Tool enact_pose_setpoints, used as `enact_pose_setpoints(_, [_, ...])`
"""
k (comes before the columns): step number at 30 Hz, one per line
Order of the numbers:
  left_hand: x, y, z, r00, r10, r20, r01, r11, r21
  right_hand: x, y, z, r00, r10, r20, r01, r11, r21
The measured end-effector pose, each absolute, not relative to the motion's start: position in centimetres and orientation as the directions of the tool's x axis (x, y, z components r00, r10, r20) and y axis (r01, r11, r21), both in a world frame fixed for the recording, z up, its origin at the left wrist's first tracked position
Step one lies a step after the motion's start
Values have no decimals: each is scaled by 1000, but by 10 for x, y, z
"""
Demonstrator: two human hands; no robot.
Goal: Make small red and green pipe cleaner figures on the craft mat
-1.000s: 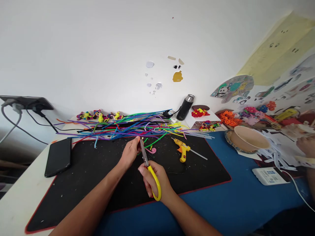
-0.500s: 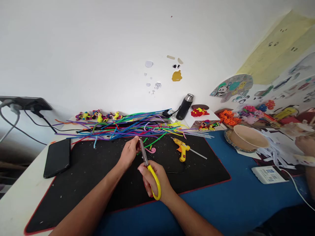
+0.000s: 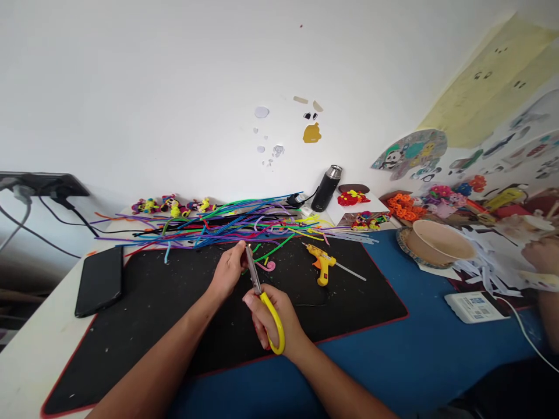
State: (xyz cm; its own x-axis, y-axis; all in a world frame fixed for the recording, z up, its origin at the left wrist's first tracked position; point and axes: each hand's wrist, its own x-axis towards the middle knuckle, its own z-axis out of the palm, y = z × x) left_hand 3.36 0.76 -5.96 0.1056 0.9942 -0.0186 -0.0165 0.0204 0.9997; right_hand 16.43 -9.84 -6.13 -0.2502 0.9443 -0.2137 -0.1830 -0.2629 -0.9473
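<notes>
My right hand grips a pair of scissors by its yellow handles, with the metal blades pointing up and away. The blade tips reach the fingertips of my left hand, which is closed in a pinch over the black mat. What those fingers hold is too small and hidden to make out. Just beyond both hands, a pink pipe cleaner with a curled end lies near green ones. A long heap of coloured pipe cleaners stretches along the mat's far edge.
A yellow glue gun lies right of my hands. Behind it stands a black thermos. A phone lies at left. Farther right are a bowl, a white box-like device with a cable, and another person's hand.
The view has shifted very slightly. Both hands and the scissors hold nearly the same position, and the blades look a little more closed.
</notes>
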Motion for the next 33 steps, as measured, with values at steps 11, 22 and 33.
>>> enact_pose_setpoints(11, [31, 14, -70, 85, 995, -57, -179, 72, 981, 166, -99, -66, -262, 943, -204, -235, -267, -935])
enact_pose_setpoints(22, [34, 8, -62, 109, 994, 23, 17, -25, 1000, 170, -97, -66, -226, 951, -208, -240, -262, -935])
enact_pose_setpoints(33, [31, 12, -75, 72, 997, 21, 93, -27, 995, 170, -98, -66, -243, 947, -208, -244, -268, -932])
